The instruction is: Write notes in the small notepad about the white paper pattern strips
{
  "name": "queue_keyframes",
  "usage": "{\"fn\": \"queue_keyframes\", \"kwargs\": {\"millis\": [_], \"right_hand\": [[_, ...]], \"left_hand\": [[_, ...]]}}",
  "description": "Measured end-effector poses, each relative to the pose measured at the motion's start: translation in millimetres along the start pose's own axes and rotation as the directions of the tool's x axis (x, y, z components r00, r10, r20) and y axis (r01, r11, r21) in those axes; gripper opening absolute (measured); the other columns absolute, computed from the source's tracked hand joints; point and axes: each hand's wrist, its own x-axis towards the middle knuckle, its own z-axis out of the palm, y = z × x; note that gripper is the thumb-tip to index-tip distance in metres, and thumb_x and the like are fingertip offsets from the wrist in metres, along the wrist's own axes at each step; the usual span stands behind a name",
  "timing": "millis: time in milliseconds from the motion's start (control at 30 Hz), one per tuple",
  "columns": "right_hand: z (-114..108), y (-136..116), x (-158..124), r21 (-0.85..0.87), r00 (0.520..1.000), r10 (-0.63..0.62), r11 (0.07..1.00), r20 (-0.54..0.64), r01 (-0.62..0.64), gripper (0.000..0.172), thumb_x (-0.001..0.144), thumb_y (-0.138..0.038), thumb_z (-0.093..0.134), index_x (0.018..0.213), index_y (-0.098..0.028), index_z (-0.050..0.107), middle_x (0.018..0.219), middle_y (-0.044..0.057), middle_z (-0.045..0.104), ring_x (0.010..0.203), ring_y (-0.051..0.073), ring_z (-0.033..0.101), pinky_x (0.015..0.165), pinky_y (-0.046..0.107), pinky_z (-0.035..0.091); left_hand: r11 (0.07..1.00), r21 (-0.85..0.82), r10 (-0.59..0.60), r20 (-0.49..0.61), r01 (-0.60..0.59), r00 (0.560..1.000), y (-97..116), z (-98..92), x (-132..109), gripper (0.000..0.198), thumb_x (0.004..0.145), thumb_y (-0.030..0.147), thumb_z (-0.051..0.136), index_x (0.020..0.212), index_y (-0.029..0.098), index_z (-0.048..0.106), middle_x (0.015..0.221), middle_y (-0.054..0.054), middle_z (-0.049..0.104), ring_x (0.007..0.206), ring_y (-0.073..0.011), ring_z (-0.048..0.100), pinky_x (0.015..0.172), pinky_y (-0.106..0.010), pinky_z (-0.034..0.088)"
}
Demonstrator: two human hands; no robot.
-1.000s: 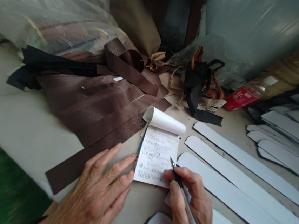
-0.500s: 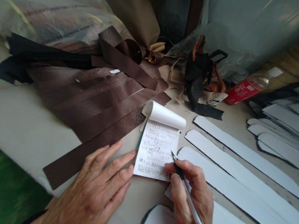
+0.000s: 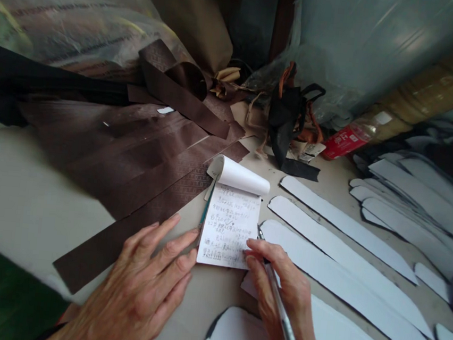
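A small notepad [image 3: 230, 218] covered in handwriting lies on the table, its top pages curled back over the upper edge. My left hand [image 3: 148, 274] rests flat beside it, fingers spread, the fingertips at the pad's left edge. In my right hand [image 3: 283, 287] is a pen [image 3: 278, 298], gripped between thumb and fingers, its tip near the pad's right edge. The right fingertips are at the lower right corner of the page. Long white strips [image 3: 322, 259] with dark edges lie to the right, partly under the right hand.
Brown strips [image 3: 137, 183] are fanned out at the left, with black material [image 3: 51, 78] behind them. A drink bottle [image 3: 349, 139] with a red label lies at the back right near a black and orange bundle [image 3: 291, 117]. More white strips [image 3: 419, 199] are piled at the far right.
The camera view has shifted, so the table things sit further left. My right hand has drawn the pen tip from over the writing to the page's right edge. My left hand stays by the pad.
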Motion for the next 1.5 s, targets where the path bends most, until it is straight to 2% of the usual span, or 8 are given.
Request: {"fn": "queue_keyframes", "kwargs": {"millis": [167,433,567,700,900,1100,1267,1500], "right_hand": [[-2,-5,10,-0.222,0.978,-0.128,0.961,0.165,0.163,0.025,0.091,-0.011,0.049,0.111,-0.026,0.054,0.092,0.002,0.068,0.077,0.016,0.063,0.071,0.03,0.046],[-9,-11,17,-0.378,0.876,-0.274,0.821,0.398,0.428,0.026,0.091,-0.009,0.049,0.111,-0.026,0.054,0.081,-0.001,0.063,0.068,0.017,0.058,0.07,0.031,0.038],[-22,-4,35,-0.283,0.925,-0.342,0.882,0.165,0.377,0.02,0.094,-0.01,0.045,0.106,-0.022,0.055,0.076,-0.001,0.066,0.06,0.012,0.057,0.063,0.026,0.041],[-30,5,84,-0.249,0.966,-0.184,0.959,-0.182,0.136,0.015,0.094,-0.024,0.051,0.106,-0.021,0.059,0.096,0.005,0.071,0.079,0.016,0.067,0.07,0.028,0.048],[-18,13,152,-0.159,0.997,-0.073,0.984,0.024,0.076,0.033,0.089,-0.048,0.057,0.108,-0.021,0.063,0.103,0.007,0.071,0.096,0.024,0.066,0.084,0.038,0.048],[-5,13,148,-0.051,0.969,-0.079,0.994,0.235,0.093,0.02,0.089,-0.036,0.06,0.099,-0.02,0.067,0.091,0.002,0.071,0.082,0.018,0.064,0.073,0.03,0.044],[1,17,144,-0.013,0.97,-0.103,0.994,0.222,0.109,0.022,0.083,-0.032,0.069,0.102,-0.022,0.065,0.094,0.001,0.07,0.083,0.018,0.064,0.075,0.031,0.045],[12,13,135,-0.102,0.967,-0.253,0.963,-0.02,0.25,0.022,0.081,-0.017,0.064,0.101,-0.026,0.063,0.092,-0.001,0.068,0.082,0.019,0.062,0.075,0.035,0.046]], "left_hand": [[0.998,0.058,0.012,-0.028,-0.011,1.0,1,0.3,-1,0.018,0.088,0.022,0.057,0.104,0.023,0.065,0.14,-0.003,0.052,0.135,-0.0367,0.038,0.107,-0.058,0.031],[0.996,0.066,0.058,0.024,-0.06,0.998,-3,7.2,-4,0.024,0.095,0.023,0.043,0.111,0.024,0.062,0.139,0.002,0.054,0.137,-0.0335,0.037,0.111,-0.058,0.025],[0.995,0.072,0.06,0.045,-0.063,0.997,-4,6.7,-5,0.024,0.097,0.025,0.041,0.107,0.024,0.062,0.139,0.004,0.054,0.136,-0.032,0.038,0.111,-0.057,0.026],[0.995,0.075,0.063,0.085,-0.07,0.994,-4,4.2,-6,0.023,0.097,0.024,0.04,0.109,0.022,0.06,0.143,0.001,0.049,0.138,-0.0334,0.035,0.111,-0.059,0.025],[0.998,0.044,0.047,0.078,-0.051,0.996,-3,2.9,-4,0.017,0.095,0.024,0.045,0.106,0.022,0.058,0.14,0.002,0.052,0.135,-0.0321,0.039,0.11,-0.058,0.027],[0.998,0.044,0.043,0.081,-0.047,0.996,-1,2.8,-1,0.017,0.095,0.022,0.045,0.104,0.022,0.06,0.136,0.002,0.056,0.134,-0.0315,0.041,0.109,-0.058,0.028],[0.998,0.047,0.034,0.092,-0.038,0.995,-2,1.7,-1,0.017,0.095,0.022,0.046,0.104,0.023,0.06,0.137,0.003,0.056,0.134,-0.031,0.041,0.11,-0.057,0.027],[0.995,0.086,0.032,0.142,-0.044,0.989,0,-1.7,-2,0.018,0.094,0.023,0.047,0.107,0.023,0.059,0.141,0.003,0.051,0.138,-0.0306,0.036,0.111,-0.058,0.028]]}}
